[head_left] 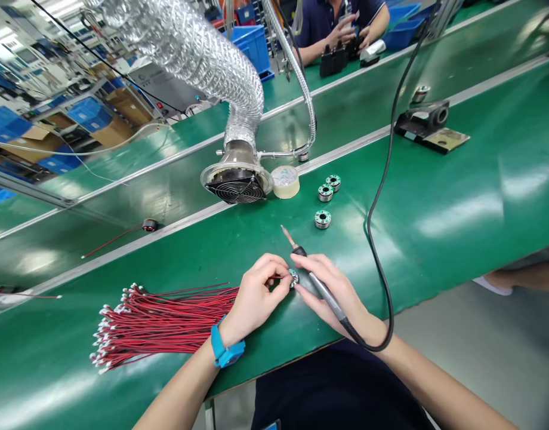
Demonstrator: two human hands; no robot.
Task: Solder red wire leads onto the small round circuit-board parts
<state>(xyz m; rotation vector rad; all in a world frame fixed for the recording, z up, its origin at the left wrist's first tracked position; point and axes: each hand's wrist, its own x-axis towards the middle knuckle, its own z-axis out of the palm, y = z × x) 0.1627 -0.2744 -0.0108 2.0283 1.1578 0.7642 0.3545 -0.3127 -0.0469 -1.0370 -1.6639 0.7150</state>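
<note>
My left hand [259, 289], with a blue watch on its wrist, pinches the end of a red wire beside a small round part with a green board [293, 278]. The fingers of my right hand [330, 286] reach to the other side of that part, and a soldering iron [321, 289] rests in this hand, its tip pointing up and left, away from the part. A large bundle of red and black wires [167, 322] with white connectors lies left of my left hand. Several like round parts, one of them nearest [323, 219], sit beyond my hands.
A fume duct [238, 89] with a fan hangs over the bench [453, 221]. Beside it is a tape roll [286, 182]. The iron's black cable [375, 239] loops at the right, near a dark metal holder [431, 122]. Across the line, a person's hands [346, 36] hold dark parts.
</note>
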